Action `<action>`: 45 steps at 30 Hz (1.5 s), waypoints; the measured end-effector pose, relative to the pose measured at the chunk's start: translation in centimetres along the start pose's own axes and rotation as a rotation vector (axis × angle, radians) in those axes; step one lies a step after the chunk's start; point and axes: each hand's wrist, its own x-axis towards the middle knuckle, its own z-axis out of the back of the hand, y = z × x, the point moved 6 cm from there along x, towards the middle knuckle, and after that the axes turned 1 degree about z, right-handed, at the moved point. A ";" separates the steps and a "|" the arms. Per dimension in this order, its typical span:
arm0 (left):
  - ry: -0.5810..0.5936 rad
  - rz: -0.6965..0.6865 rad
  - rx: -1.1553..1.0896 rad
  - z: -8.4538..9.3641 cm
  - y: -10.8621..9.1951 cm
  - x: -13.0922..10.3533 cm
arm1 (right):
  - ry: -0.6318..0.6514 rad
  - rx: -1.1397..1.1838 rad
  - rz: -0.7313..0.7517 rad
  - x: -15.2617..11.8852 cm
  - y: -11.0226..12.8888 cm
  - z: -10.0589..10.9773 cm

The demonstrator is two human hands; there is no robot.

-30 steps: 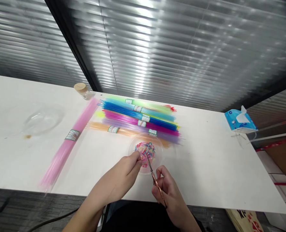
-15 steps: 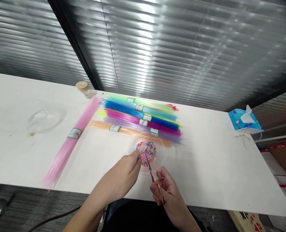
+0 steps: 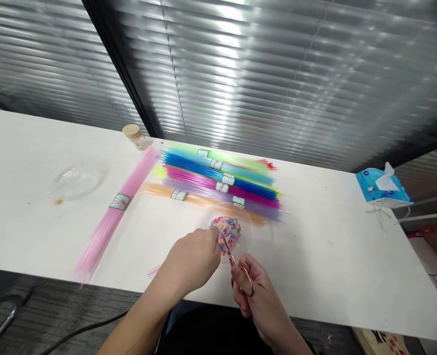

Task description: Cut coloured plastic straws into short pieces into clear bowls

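Observation:
My left hand is closed on a few thin plastic straws. Their pink and yellow ends stick out past my wrist, while my fingers hide the rest. In my right hand is a pair of copper-handled scissors, fingers through the loops and the blades pointing at my left fingertips. Below the blades stands a clear round bowl, and many short cut pieces of coloured straw lie in it. My left hand covers part of the bowl's near left side.
Bundles of long straws in blue, magenta and orange lie behind the bowl. A pink bundle lies at the left, near a clear plastic lid or dish. A wooden-lidded jar and tissue pack stand farther off.
The view has shifted slightly, so the table's things sit a little farther right. Straw ends now show behind my left wrist. The scissor handles look spread wider.

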 end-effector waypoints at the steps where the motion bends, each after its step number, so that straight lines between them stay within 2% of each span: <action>1: 0.002 -0.002 0.005 0.0 0.0 0.1 | -0.006 0.003 -0.013 0.0 0.0 0.0; 9: -0.008 -0.016 -0.054 -0.2 0.3 0.5 | -0.008 -0.002 -0.086 -0.2 0.8 0.4; 14: -0.027 -0.072 -0.308 0.2 0.1 0.3 | 0.068 -0.159 -0.002 -1.0 1.7 0.2; 16: -0.030 -0.089 -0.397 0.5 -0.1 0.1 | 0.061 -0.236 0.034 -1.2 1.9 0.2; 22: -0.013 -0.082 -0.509 0.9 -0.2 -0.2 | 0.068 -0.337 0.074 -1.3 1.8 0.5; 32: -0.023 -0.037 -0.524 0.8 0.1 -0.2 | 0.138 -0.240 0.085 -1.6 2.0 0.4; 40: 0.061 -0.110 -0.532 0.4 -0.5 -0.4 | 0.158 -0.141 0.068 -0.8 1.7 0.3; 45: 0.072 -0.109 -0.516 0.3 -0.5 -0.2 | 0.157 -0.060 0.037 -0.5 1.6 0.1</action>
